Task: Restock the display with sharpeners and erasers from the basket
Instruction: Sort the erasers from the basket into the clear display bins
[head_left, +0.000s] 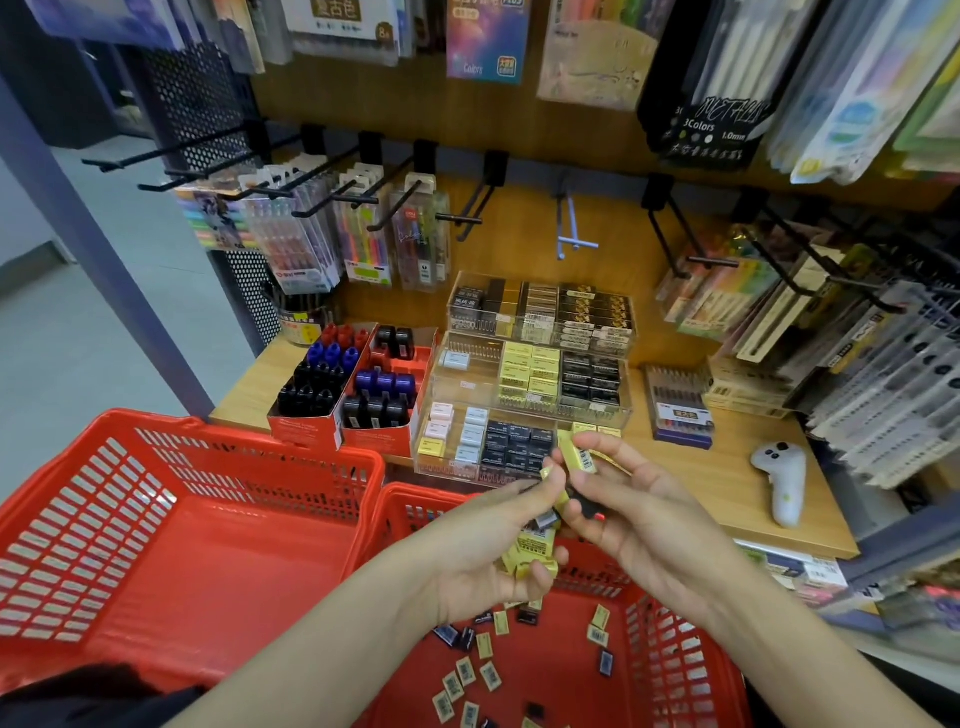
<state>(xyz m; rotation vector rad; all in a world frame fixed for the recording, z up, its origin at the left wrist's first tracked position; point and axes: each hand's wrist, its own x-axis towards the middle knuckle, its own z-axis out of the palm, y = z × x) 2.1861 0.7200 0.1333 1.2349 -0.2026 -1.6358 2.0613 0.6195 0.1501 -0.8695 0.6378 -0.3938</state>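
Note:
My left hand (488, 545) cups a stack of small yellow and black eraser boxes (532, 551) above the red basket (670, 649). Several more yellow and black boxes lie loose on that basket's floor. My right hand (623, 499) pinches one yellow eraser box (576, 457) just over the left hand's stack, in front of the lowest tier. The clear tiered display (535, 395) on the wooden shelf holds rows of yellow, black, white and pink erasers.
A second red basket (171, 519) stands at the left. Red cartons of blue and black sharpeners (358, 384) sit left of the display. A white controller (782, 478) lies on the shelf at the right. Black hooks with pen packs stick out above.

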